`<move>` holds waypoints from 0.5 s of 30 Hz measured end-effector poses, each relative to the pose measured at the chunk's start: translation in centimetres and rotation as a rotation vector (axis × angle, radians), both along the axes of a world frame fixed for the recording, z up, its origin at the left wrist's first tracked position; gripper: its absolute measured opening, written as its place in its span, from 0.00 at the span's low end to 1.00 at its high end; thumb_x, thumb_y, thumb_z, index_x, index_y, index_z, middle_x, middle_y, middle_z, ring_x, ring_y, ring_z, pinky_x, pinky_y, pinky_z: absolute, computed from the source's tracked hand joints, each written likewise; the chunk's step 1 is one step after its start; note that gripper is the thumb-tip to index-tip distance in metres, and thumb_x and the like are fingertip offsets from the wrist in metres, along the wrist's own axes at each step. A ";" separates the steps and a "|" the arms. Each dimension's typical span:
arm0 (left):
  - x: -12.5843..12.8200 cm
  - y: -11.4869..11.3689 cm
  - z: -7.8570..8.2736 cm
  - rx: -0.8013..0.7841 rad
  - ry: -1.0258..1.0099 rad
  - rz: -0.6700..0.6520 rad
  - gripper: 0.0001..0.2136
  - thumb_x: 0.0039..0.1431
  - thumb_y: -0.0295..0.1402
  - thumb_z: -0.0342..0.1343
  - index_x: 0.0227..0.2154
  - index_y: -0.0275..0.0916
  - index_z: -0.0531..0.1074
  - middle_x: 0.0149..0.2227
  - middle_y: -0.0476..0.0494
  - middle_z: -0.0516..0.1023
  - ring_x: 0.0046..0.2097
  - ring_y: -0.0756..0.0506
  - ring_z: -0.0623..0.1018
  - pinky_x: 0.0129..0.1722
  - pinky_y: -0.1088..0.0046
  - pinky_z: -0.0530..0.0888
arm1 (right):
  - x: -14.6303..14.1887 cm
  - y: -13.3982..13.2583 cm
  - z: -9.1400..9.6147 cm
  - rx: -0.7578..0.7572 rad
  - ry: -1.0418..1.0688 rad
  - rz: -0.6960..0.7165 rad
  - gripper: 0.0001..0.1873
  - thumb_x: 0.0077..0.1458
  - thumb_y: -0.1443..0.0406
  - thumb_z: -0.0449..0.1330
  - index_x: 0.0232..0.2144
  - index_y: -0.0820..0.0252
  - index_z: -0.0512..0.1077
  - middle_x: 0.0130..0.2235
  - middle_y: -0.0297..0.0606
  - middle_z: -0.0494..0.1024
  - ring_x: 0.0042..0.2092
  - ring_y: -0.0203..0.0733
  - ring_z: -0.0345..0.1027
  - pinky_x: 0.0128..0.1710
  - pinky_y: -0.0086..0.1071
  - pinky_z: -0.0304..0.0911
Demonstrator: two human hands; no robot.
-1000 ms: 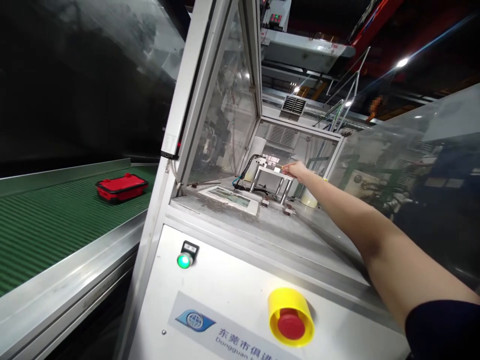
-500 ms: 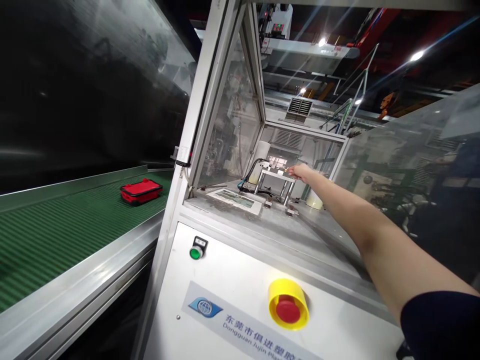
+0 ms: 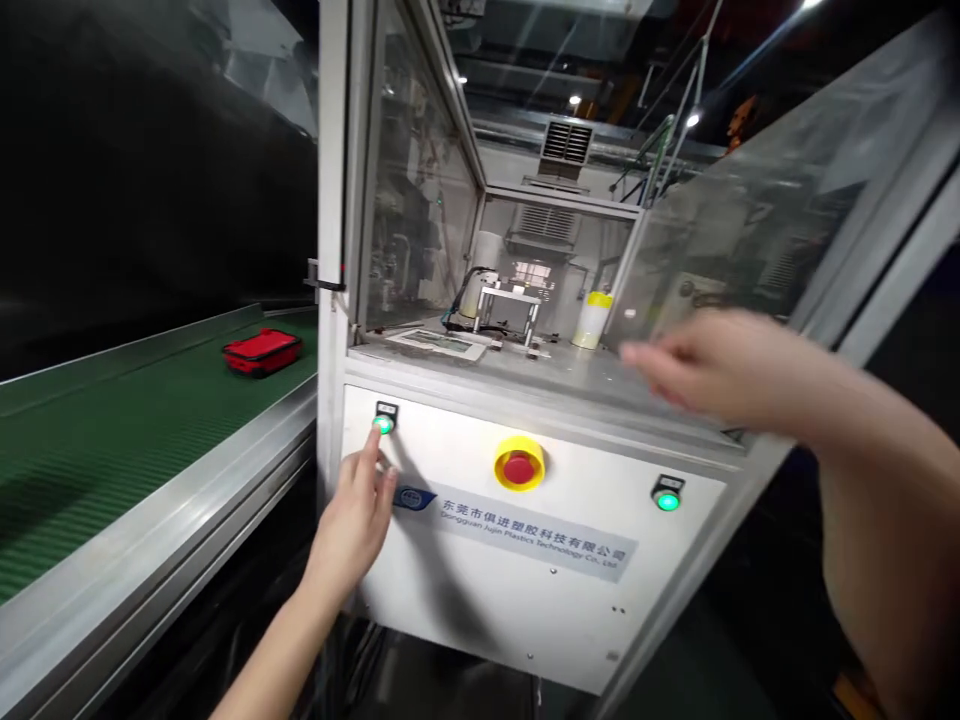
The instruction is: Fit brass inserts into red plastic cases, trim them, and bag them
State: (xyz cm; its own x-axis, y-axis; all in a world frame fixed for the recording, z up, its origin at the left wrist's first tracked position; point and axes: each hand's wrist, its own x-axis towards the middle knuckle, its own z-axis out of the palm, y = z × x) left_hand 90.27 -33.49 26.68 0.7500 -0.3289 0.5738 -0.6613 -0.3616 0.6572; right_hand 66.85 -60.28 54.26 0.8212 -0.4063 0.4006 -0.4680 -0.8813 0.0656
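Observation:
My left hand point(image 3: 352, 525) reaches up to the white front panel point(image 3: 480, 590) of the machine, its index fingertip just under the left green lit button point(image 3: 383, 424). My right hand point(image 3: 709, 368) is blurred and hangs empty, fingers loosely apart, over the machine's metal deck point(image 3: 570, 375), above and to the right of the right green button point(image 3: 666, 499). Between the two buttons sits a red emergency stop in a yellow collar point(image 3: 519, 465). Deep inside the clear enclosure stands a small metal fixture point(image 3: 510, 310).
A green conveyor belt point(image 3: 97, 450) runs along the left with a red case point(image 3: 261, 351) on it. A white cylinder with a yellow top point(image 3: 592, 320) stands on the deck beside the fixture. Clear guard panels point(image 3: 742, 230) wall the deck's sides.
My right hand has pulled back out of the enclosure, away from the fixture. My left hand has come into view and risen to the left green button. The view has dropped and shifted right.

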 end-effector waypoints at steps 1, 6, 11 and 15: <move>0.5 -0.5 0.2 0.024 -0.023 0.019 0.31 0.72 0.47 0.40 0.74 0.46 0.42 0.55 0.35 0.69 0.49 0.35 0.78 0.47 0.54 0.76 | -3.5 -0.4 -3.2 -0.005 0.033 -0.072 0.35 0.64 0.40 0.53 0.20 0.60 0.74 0.22 0.40 0.77 0.21 0.33 0.65 0.24 0.31 0.51; 1.1 -1.3 -0.2 0.070 -0.054 0.103 0.32 0.72 0.45 0.41 0.74 0.45 0.41 0.51 0.37 0.72 0.48 0.35 0.78 0.42 0.60 0.76 | -10.1 -4.9 -14.8 0.372 0.086 -0.159 0.24 0.64 0.47 0.56 0.25 0.55 0.77 0.30 0.40 0.83 0.26 0.43 0.74 0.26 0.34 0.60; 1.2 -1.7 -0.1 0.063 0.067 0.092 0.33 0.71 0.42 0.44 0.74 0.49 0.39 0.36 0.48 0.77 0.34 0.41 0.79 0.37 0.67 0.74 | -8.0 -7.1 -18.2 0.627 -0.145 -0.026 0.27 0.66 0.46 0.51 0.27 0.56 0.76 0.31 0.38 0.83 0.31 0.44 0.77 0.33 0.33 0.66; 1.3 -1.9 0.4 0.106 0.087 0.157 0.33 0.68 0.39 0.46 0.73 0.49 0.41 0.25 0.54 0.75 0.25 0.43 0.77 0.28 0.71 0.71 | -7.8 -7.4 -19.9 0.600 -0.229 -0.105 0.29 0.63 0.41 0.51 0.23 0.54 0.73 0.27 0.38 0.81 0.29 0.45 0.75 0.30 0.34 0.65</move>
State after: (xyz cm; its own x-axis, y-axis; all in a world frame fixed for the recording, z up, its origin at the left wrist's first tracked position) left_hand 91.62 -35.39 27.07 0.8418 -0.2595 0.4733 -0.5342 -0.5261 0.6618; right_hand 59.03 -67.73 34.35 0.6856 -0.6874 0.2395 -0.4971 -0.6824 -0.5359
